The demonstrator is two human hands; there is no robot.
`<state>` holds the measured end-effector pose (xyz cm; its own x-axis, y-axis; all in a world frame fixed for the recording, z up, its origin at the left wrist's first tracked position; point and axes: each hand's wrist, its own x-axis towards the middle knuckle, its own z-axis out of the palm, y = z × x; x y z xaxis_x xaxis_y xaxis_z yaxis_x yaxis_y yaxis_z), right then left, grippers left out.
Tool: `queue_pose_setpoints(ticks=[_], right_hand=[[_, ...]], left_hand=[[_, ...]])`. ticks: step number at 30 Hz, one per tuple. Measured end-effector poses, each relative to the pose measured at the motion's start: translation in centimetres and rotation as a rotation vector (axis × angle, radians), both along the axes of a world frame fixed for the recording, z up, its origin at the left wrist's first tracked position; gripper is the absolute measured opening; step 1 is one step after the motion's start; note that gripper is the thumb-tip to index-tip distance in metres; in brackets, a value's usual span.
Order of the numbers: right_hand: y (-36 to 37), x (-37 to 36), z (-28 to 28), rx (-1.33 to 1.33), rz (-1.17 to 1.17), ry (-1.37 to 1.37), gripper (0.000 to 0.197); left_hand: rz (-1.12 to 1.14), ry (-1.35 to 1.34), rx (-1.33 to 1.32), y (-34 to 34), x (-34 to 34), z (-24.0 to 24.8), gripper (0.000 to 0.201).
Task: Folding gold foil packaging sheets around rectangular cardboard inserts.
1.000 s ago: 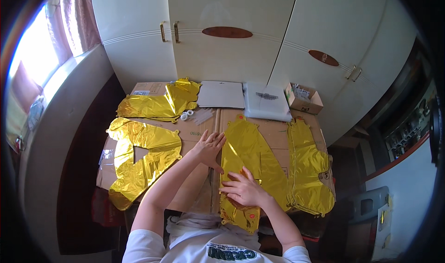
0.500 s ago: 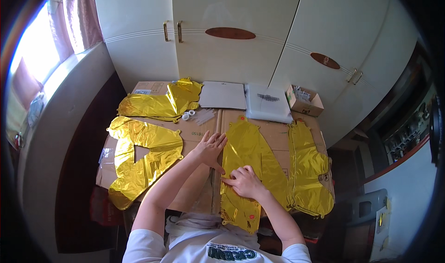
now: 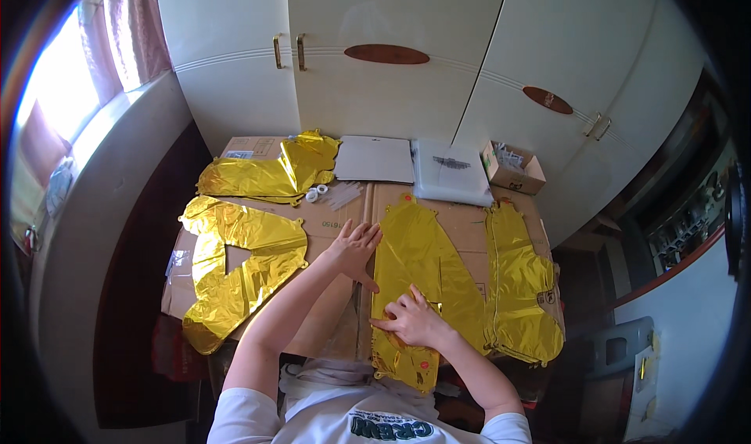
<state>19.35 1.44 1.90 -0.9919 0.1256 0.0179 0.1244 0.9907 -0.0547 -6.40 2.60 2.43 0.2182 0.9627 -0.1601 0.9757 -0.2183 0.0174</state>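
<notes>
1. Under the right hand: a flat gold foil, long axis running near to far, wider part reaching beyond and to the right of that hand, near end hanging past the table edge.
2. On the right hand: fingers partly bent, one stretched left to the foil's left edge, another pointing away from the body. Impossible to tell whether pinching or only touching.
3. Farther off and left of the right hand: the left hand, palm down, fingers spread, gripping nothing visible, right beside the same left edge. Nearer the foil's near end: the right hand.
4. Beneath both hands: brown cardboard, creased down the middle.
5. Left of the left hand: another foil sheet; beyond, a folded foil, white rings and clear strips.
6. Right of the right hand: a creased foil.
7. Well beyond both hands: white card, clear bags, small box, then pale cupboards. Far left: a bright window.
</notes>
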Motion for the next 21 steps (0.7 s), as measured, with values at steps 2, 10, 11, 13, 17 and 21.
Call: queue_pose_setpoints(ticks=[2, 10, 11, 13, 17, 21], right_hand=[[-0.1, 0.1, 0.1, -0.031, 0.004, -0.004, 0.040], [-0.2, 0.3, -0.3, -0.065, 0.004, -0.009, 0.039], [-0.2, 0.4, -0.4, -0.072, 0.004, -0.007, 0.038], [-0.1, 0.4, -0.3, -0.080, 0.002, -0.015, 0.038], [-0.3, 0.2, 0.1, -0.088, -0.014, -0.014, 0.037], [-0.3, 0.4, -0.1, -0.100, -0.025, 0.068, 0.038]], left_hand=[[-0.004, -0.011, 0.039, 0.0, -0.2, -0.8, 0.142], [0.025, -0.034, 0.100, 0.5, -0.7, -0.3, 0.121], [0.031, -0.044, 0.130, 0.6, -1.0, -0.7, 0.114], [0.042, -0.062, 0.181, 1.0, -1.4, -1.1, 0.102], [0.061, -0.114, 0.228, 1.8, -1.8, -1.5, 0.081], [0.063, -0.136, 0.285, 1.7, -1.5, -2.0, 0.074]])
